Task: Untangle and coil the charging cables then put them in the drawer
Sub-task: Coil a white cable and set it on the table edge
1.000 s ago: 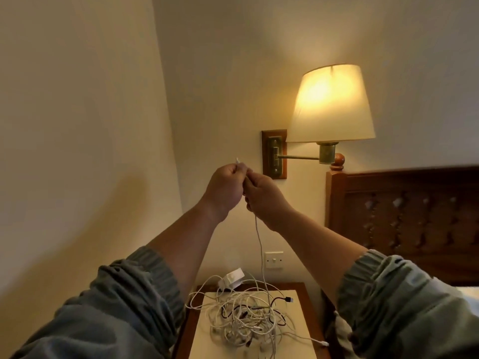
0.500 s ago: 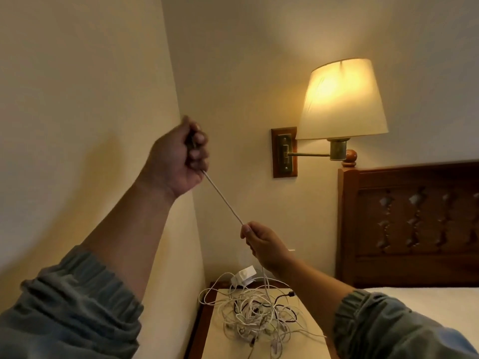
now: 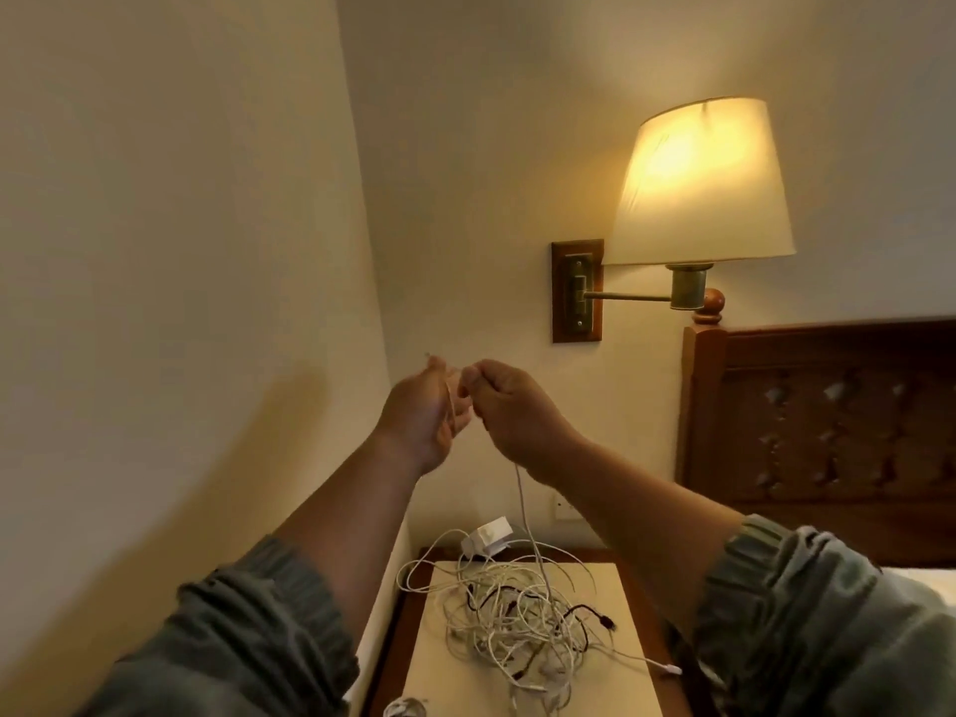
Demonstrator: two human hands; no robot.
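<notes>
Lit wall lamp [image 3: 701,183], wooden headboard [image 3: 827,406]

A grey-green sleeve of soft fabric covers each upper arm, the left sleeve [image 3: 248,628] and the right sleeve [image 3: 807,613], bunched in thick folds far behind the fingers. The forearms, left hand [image 3: 424,411] and right hand [image 3: 512,411] are bare.
</notes>
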